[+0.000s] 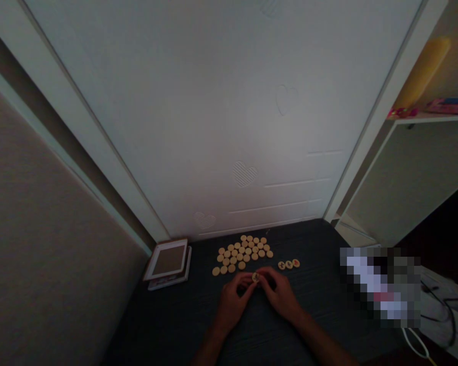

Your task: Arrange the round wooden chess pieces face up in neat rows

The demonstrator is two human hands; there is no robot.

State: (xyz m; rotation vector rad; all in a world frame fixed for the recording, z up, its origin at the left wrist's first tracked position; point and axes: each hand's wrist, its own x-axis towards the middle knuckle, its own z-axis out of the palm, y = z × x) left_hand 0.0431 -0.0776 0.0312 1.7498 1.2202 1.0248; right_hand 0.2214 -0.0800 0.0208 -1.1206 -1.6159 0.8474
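Note:
Between the fingertips of both hands is one round wooden xiangqi piece (255, 277), its dark marking facing up. My left hand (234, 297) pinches it from the left with thumb and fingers. From the right, my right hand (278, 292) grips the same piece. Just beyond the hands lies a group of several plain-faced pieces (241, 257), in loose slanting rows. To the right, three pieces (289, 265) lie side by side in a short row with their characters showing; the rightmost mark is red, the others dark.
A dark table (168, 325) carries everything. At its left back corner, a framed item (169, 260) rests on a white-edged one. A white panel with heart reliefs (229, 127) rises behind. A pixelated area (381, 287) and a white cable (416, 343) are at the right, below a shelf (431, 120).

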